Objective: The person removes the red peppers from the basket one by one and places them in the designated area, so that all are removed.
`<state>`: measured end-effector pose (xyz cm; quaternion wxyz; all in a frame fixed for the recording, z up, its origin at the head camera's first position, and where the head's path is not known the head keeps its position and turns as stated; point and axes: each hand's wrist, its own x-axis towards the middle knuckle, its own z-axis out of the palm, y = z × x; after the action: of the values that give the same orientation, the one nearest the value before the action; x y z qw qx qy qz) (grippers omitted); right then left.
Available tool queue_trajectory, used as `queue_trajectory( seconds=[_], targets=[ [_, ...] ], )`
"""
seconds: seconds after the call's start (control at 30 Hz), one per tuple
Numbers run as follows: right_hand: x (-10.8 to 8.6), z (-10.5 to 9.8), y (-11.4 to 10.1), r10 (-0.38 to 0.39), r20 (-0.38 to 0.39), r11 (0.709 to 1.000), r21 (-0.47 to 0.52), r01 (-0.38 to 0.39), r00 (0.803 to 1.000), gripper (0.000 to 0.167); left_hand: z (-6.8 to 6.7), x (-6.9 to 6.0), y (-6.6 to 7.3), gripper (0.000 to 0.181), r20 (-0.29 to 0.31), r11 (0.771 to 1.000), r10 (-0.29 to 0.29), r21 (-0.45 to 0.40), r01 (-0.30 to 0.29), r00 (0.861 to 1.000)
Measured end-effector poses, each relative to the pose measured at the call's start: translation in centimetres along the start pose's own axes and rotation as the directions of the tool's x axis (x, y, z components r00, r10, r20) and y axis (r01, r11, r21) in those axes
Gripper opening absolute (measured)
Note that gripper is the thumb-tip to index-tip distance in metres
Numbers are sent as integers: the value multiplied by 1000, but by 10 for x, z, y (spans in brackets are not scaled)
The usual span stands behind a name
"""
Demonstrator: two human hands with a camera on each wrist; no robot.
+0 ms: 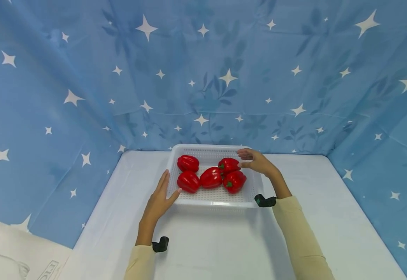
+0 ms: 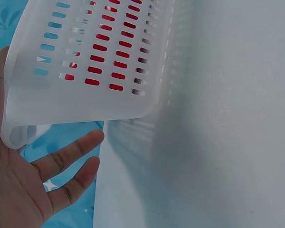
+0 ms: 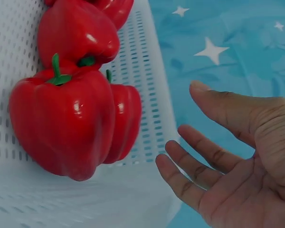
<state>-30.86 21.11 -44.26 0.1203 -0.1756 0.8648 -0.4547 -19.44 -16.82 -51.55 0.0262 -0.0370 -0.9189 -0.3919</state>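
Observation:
Several red bell peppers [image 1: 211, 178] with green stems lie in a white perforated plastic basket [image 1: 210, 203]. At the basket's left side is my left hand [image 1: 158, 204], with its fingers stretched along the outside and its thumb by the front left corner. The left wrist view shows the palm [image 2: 19, 185] against the basket's rim and two fingers spread below it. Over the right rear part of the basket, my right hand [image 1: 259, 163] has loosely bent fingers and nothing in its grasp. In the right wrist view a pepper [image 3: 66, 118] sits apart from those fingertips.
The basket stands on a white-covered table [image 1: 210, 245], close to its back edge. Behind and at both sides hangs a blue curtain [image 1: 175, 85] with white stars. A whitish printed cloth or sheet [image 1: 18, 252] shows at the lower left.

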Motion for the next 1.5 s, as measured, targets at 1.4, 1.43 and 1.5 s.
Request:
queue_trajectory(
  seconds=[1.4, 1.43, 1.5],
  targets=[
    [15, 22, 1, 279, 384, 923, -362, -135, 880, 75, 3, -1, -2, 86, -7, 1000, -16, -3, 16, 1000],
    [14, 23, 0, 281, 385, 920, -369, -132, 879, 75, 3, 0, -3, 86, -8, 1000, -13, -2, 13, 1000],
    [13, 24, -1, 283, 386, 915, -382, -127, 878, 76, 3, 0, -3, 86, -10, 1000, -13, 0, 13, 1000]
  ],
)
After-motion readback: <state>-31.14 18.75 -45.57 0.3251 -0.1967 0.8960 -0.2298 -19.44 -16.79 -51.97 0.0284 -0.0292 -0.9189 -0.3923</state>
